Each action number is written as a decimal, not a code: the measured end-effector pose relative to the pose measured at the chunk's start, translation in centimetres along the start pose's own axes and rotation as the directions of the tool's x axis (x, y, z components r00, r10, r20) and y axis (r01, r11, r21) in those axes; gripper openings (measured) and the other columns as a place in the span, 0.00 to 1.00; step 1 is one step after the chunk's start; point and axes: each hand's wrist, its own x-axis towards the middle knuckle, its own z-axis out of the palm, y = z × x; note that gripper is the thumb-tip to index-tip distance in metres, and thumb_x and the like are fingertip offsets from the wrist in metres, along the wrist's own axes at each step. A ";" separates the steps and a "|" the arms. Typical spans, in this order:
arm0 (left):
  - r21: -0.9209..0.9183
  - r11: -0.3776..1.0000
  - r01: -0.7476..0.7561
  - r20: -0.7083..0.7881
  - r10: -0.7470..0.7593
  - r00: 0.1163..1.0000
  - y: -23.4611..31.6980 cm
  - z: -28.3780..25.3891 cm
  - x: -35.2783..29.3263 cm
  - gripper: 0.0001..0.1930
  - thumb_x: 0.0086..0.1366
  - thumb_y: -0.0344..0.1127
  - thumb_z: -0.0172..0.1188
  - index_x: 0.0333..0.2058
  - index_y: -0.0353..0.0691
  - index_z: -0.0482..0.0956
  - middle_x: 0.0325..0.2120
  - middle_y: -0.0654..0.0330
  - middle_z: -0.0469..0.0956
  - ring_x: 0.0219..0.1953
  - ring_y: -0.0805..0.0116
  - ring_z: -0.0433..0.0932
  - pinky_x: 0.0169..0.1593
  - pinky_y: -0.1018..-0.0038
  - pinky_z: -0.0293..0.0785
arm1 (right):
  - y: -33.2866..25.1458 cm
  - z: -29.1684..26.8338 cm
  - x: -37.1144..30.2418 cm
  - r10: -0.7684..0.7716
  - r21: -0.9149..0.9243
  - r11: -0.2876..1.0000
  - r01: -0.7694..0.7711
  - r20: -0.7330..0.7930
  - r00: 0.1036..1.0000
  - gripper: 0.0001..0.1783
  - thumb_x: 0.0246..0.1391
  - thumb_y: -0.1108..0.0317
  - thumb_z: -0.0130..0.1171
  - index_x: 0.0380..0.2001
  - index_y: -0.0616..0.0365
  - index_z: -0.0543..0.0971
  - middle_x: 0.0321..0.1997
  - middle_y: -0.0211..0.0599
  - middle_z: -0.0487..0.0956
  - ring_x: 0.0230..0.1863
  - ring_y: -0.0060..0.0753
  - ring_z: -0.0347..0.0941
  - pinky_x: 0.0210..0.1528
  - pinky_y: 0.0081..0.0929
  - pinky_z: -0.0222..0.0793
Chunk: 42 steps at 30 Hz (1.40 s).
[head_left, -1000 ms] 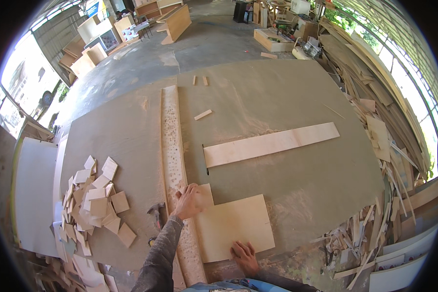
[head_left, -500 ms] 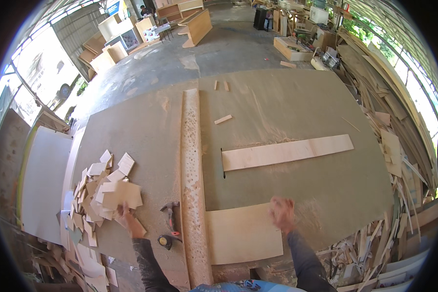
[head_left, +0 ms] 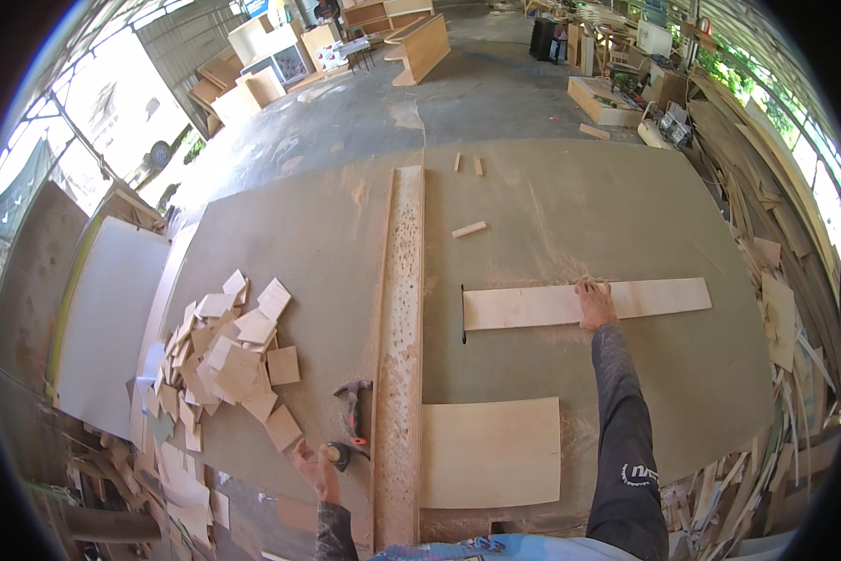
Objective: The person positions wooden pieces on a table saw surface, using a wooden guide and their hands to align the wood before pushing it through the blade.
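Note:
My right hand point(head_left: 595, 303) lies across a long, pale wooden strip point(head_left: 659, 297), its fingers bent over toward the strip's far edge. This strip rests on the large table board, its left end beside a dark slot. Lower left, my left hand point(head_left: 319, 473) is just left of a black and yellow tape measure point(head_left: 339, 456), fingers apart and nothing visibly held; whether they touch the tape is unclear. Beyond the tape lies a claw hammer point(head_left: 353, 411) with a red-and-black handle. A heap of small plywood pieces point(head_left: 238, 372) sits farther left.
A long, hole-marked wooden rail point(head_left: 404, 309) divides the table board point(head_left: 570, 206). Right of its near end lies a rectangular plywood sheet point(head_left: 492, 453). Several small wood blocks point(head_left: 469, 229) are at the back. Offcuts point(head_left: 720, 467) crowd the right side.
My right hand has gone from the plywood sheet forward onto the long strip. My left hand has left the plywood heap and come nearer, beside the tape measure. The view has shifted left.

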 end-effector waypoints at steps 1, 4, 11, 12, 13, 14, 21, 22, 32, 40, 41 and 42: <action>0.013 1.000 -0.027 0.001 0.027 1.000 0.1 -0.2 -0.2 0.24 0.58 0.28 0.67 0.54 0.34 0.75 0.48 0.56 0.73 0.47 0.63 0.74 0.48 0.68 0.71 | 0.3 0.1 -0.3 -0.009 -0.030 1.000 0.009 -0.021 1.000 0.47 0.32 0.74 0.75 0.60 0.50 0.65 0.64 0.35 0.72 0.73 0.39 0.60 0.76 0.61 0.44; -0.036 0.999 0.026 0.023 -0.026 0.999 2.7 -0.7 -1.1 0.23 0.58 0.27 0.67 0.54 0.36 0.76 0.47 0.58 0.73 0.46 0.65 0.74 0.45 0.70 0.71 | 1.4 -1.3 -3.7 -0.042 0.040 0.998 0.042 -0.011 0.999 0.42 0.30 0.74 0.73 0.54 0.50 0.68 0.62 0.34 0.73 0.70 0.39 0.63 0.73 0.60 0.46; -0.081 0.960 -0.267 0.284 0.279 0.918 6.7 3.4 -4.8 0.18 0.58 0.25 0.66 0.48 0.38 0.79 0.46 0.55 0.75 0.48 0.60 0.75 0.46 0.69 0.71 | 1.7 -1.3 -13.3 -0.228 0.214 0.945 0.249 -0.118 0.966 0.40 0.19 0.67 0.74 0.47 0.52 0.76 0.64 0.37 0.73 0.68 0.41 0.63 0.64 0.48 0.50; -0.107 0.932 -0.345 0.313 0.361 0.878 7.7 4.4 -5.6 0.17 0.58 0.25 0.66 0.48 0.38 0.79 0.46 0.54 0.75 0.49 0.58 0.75 0.48 0.68 0.72 | 0.8 -0.7 -13.6 -0.265 0.230 0.929 0.289 -0.130 0.955 0.40 0.20 0.66 0.73 0.48 0.52 0.77 0.64 0.37 0.73 0.68 0.42 0.64 0.64 0.48 0.50; -0.137 0.895 -0.425 0.339 0.446 0.828 8.8 5.5 -6.3 0.17 0.59 0.25 0.66 0.47 0.38 0.79 0.46 0.53 0.75 0.50 0.57 0.75 0.50 0.67 0.72 | -0.2 0.0 -13.8 -0.298 0.249 0.912 0.327 -0.147 0.943 0.40 0.20 0.66 0.73 0.48 0.52 0.78 0.64 0.38 0.74 0.68 0.43 0.64 0.65 0.48 0.50; -0.132 0.868 -0.479 0.400 0.489 0.775 9.7 6.4 -7.3 0.17 0.58 0.25 0.66 0.47 0.38 0.79 0.47 0.53 0.76 0.52 0.54 0.75 0.53 0.65 0.71 | -1.2 0.5 -14.1 -0.331 0.267 0.892 0.365 -0.165 0.929 0.39 0.20 0.66 0.73 0.48 0.52 0.78 0.64 0.38 0.74 0.67 0.44 0.64 0.65 0.47 0.50; -0.101 0.748 -0.656 0.799 0.454 0.394 13.3 10.5 -10.5 0.29 0.55 0.36 0.72 0.56 0.42 0.75 0.59 0.53 0.70 0.65 0.50 0.64 0.67 0.53 0.57 | -5.0 0.8 -14.0 -0.438 0.327 0.846 0.421 -0.022 0.899 0.43 0.23 0.69 0.76 0.54 0.51 0.80 0.66 0.40 0.72 0.67 0.48 0.62 0.69 0.47 0.52; -0.069 0.710 -0.701 0.828 0.432 0.357 12.9 10.8 -10.5 0.32 0.54 0.39 0.74 0.57 0.42 0.74 0.60 0.54 0.69 0.67 0.51 0.63 0.67 0.51 0.54 | -5.2 0.8 -13.9 -0.451 0.333 0.839 0.429 -0.014 0.893 0.43 0.24 0.70 0.76 0.55 0.51 0.79 0.67 0.41 0.71 0.67 0.49 0.61 0.69 0.48 0.53; 0.011 0.630 -0.777 0.917 0.304 0.260 12.5 11.4 -10.0 0.42 0.50 0.48 0.77 0.62 0.42 0.70 0.65 0.57 0.64 0.71 0.57 0.58 0.66 0.40 0.48 | -5.2 2.9 -12.7 -0.557 0.388 0.772 0.503 0.031 0.830 0.45 0.24 0.76 0.74 0.56 0.57 0.75 0.71 0.49 0.65 0.70 0.59 0.56 0.74 0.48 0.55; -0.067 0.536 -0.841 0.905 0.388 0.175 14.0 18.5 -3.8 0.62 0.31 0.56 0.83 0.66 0.35 0.64 0.70 0.46 0.57 0.74 0.47 0.52 0.69 0.35 0.47 | -5.4 3.4 -12.3 -0.613 0.399 0.720 0.568 -0.017 0.790 0.43 0.26 0.73 0.71 0.55 0.63 0.74 0.70 0.53 0.64 0.72 0.60 0.53 0.76 0.51 0.51; -0.086 0.506 -0.858 0.893 0.422 0.159 14.5 19.5 -3.1 0.66 0.28 0.57 0.84 0.66 0.34 0.62 0.71 0.44 0.56 0.75 0.45 0.50 0.69 0.34 0.47 | -5.2 3.4 -12.4 -0.608 0.383 0.732 0.564 -0.006 0.794 0.42 0.27 0.72 0.71 0.55 0.63 0.74 0.70 0.53 0.64 0.72 0.60 0.52 0.76 0.51 0.50; -0.051 0.533 -0.845 0.948 0.293 0.127 14.9 20.3 -2.5 0.72 0.23 0.59 0.85 0.67 0.32 0.58 0.72 0.45 0.53 0.76 0.45 0.47 0.70 0.32 0.45 | -5.3 3.2 -12.6 -0.592 0.400 0.734 0.548 -0.019 0.806 0.40 0.29 0.72 0.70 0.54 0.64 0.74 0.70 0.53 0.64 0.72 0.60 0.53 0.77 0.51 0.49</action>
